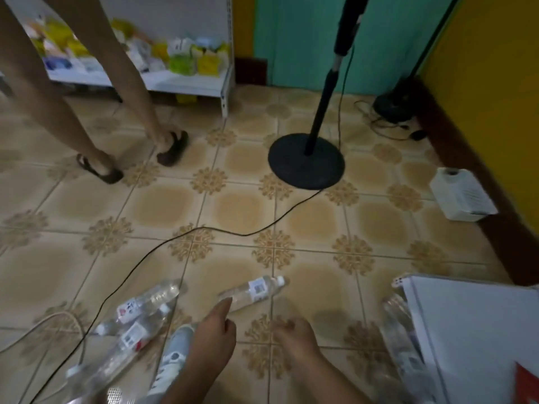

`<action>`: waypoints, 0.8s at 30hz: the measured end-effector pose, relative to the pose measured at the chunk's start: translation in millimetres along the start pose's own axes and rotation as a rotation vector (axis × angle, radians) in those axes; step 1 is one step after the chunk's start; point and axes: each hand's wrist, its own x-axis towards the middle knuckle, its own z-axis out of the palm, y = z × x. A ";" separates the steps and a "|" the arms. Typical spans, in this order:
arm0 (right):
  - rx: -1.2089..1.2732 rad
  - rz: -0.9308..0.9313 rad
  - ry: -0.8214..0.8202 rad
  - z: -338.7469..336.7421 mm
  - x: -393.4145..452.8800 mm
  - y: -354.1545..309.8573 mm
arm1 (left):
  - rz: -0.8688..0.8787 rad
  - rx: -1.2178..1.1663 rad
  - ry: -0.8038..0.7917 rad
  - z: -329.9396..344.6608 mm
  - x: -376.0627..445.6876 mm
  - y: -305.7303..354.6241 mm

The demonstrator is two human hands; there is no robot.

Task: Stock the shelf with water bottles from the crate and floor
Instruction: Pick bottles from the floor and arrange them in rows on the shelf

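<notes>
A clear water bottle (253, 291) with a white cap lies on the tiled floor just ahead of my hands. My left hand (215, 330) reaches toward it, index finger stretched out, its tip at the bottle's base; it holds nothing. My right hand (294, 333) hovers low beside it, fingers loosely curled and empty. Several more bottles (137, 319) lie in a heap to the left, and one pale bottle (175, 354) lies beside my left forearm. More bottles (402, 342) lie against a white shelf board (478, 330) at the lower right.
Another person's legs in dark sandals (172, 150) stand at the upper left before a white shelf (186, 83) of packaged goods. A black stand with a round base (306, 164) and its cable (186, 234) cross the floor. A white jug (460, 193) sits by the right wall.
</notes>
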 end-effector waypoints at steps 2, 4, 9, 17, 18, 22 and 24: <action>0.017 0.027 -0.027 30.3 36.9 1.8 | 0.015 0.036 -0.016 4.0 31.9 -19.3; 0.085 0.067 -0.045 54.4 65.3 -6.1 | 0.037 0.077 -0.039 9.0 67.1 -35.6; 0.338 0.101 -0.003 102.3 145.8 -18.5 | 0.044 0.134 -0.109 30.4 155.6 -58.5; 0.553 0.128 0.084 140.7 202.5 -12.3 | -0.003 0.120 -0.216 83.8 213.2 -70.4; 0.556 0.168 0.160 145.4 207.1 -12.9 | -0.031 0.096 -0.210 85.2 212.9 -70.8; 0.532 0.178 0.281 146.8 212.7 -11.0 | -0.055 0.028 -0.199 87.1 196.8 -71.4; 0.511 0.165 0.281 140.2 210.4 -7.0 | -0.074 0.019 -0.197 89.1 188.1 -69.5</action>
